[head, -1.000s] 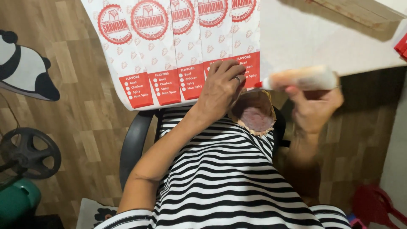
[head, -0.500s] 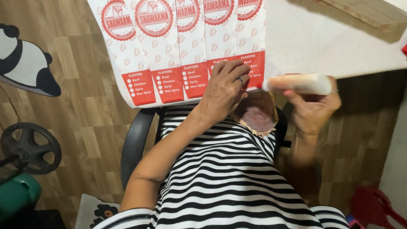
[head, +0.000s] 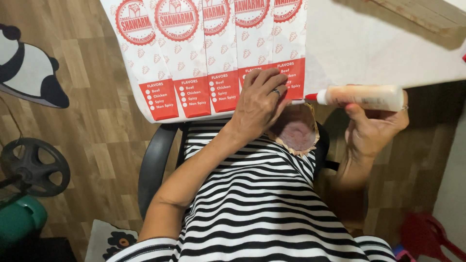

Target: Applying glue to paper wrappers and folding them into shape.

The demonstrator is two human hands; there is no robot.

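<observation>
Several white paper food sleeves [head: 208, 53] with red round emblems and red bottom bands lie overlapped in a row on a white table [head: 378, 43], their lower ends hanging over the near edge. My left hand [head: 259, 99], a ring on one finger, presses flat on the red band of the rightmost sleeves. My right hand [head: 374, 123] holds a squeeze bottle [head: 361, 97] on its side, pale with a red nozzle. The nozzle tip points left at the sleeve edge beside my left fingers.
I sit in a black armchair [head: 155, 165] wearing a black-and-white striped top. A panda-shaped mat [head: 29, 68], a black wheel [head: 31, 165] and a green object [head: 19, 221] lie on the wooden floor at left. A red item [head: 424, 235] sits at bottom right.
My left hand has stayed on the red band of the sleeves. The bottle in my right hand has kept its place, nozzle near the sleeve edge; the view shifted slightly.
</observation>
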